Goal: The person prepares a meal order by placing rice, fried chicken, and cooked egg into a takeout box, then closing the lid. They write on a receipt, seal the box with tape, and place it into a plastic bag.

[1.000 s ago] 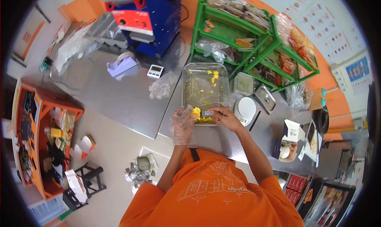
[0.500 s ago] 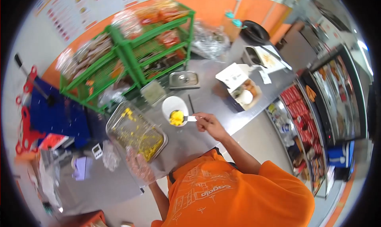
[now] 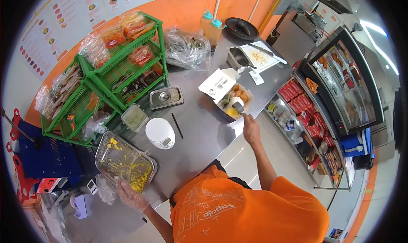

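steel table: right fingers grip scoop, tip at box; left fingers by tray, grip unclear

Two hands (one gloved, one bare), two bottles, one food box, one kitchen scale, one tray.

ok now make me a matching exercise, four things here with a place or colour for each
Things
1. right hand
2. left hand
3. scale
4. baskets

Matches
A. gloved, at the clear tray
B. green, stacked
C. at the open box, holding a utensil
D. white, beside a black stick

Pairs: 1-C; 2-A; 3-D; 4-B
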